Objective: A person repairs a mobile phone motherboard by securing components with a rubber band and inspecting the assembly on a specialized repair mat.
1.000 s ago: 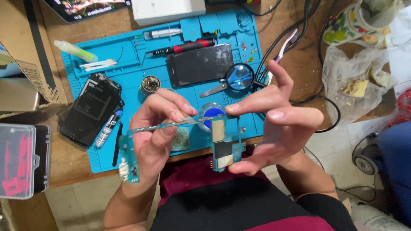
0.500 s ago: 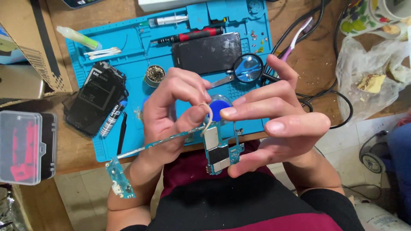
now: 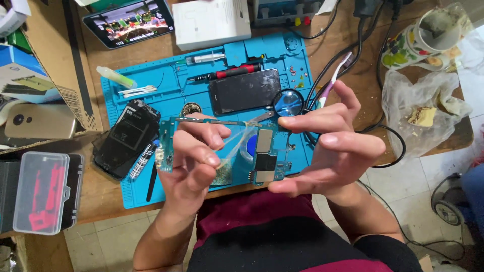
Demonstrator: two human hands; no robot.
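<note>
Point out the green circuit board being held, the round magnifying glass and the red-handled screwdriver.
Green circuit board [image 3: 264, 161], head view: on its dark metal shield.
Round magnifying glass [image 3: 288, 102], head view: middle of the lens.
Red-handled screwdriver [image 3: 237, 71], head view: on the red handle.

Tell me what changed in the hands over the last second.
The circuit board was turned: its long thin strip, slanting down to the left half a second ago, now lies level along the top. The left hand has spread along that strip. The right hand still pinches the board's wider end. The blue mat and the tools on it stayed put.
</note>
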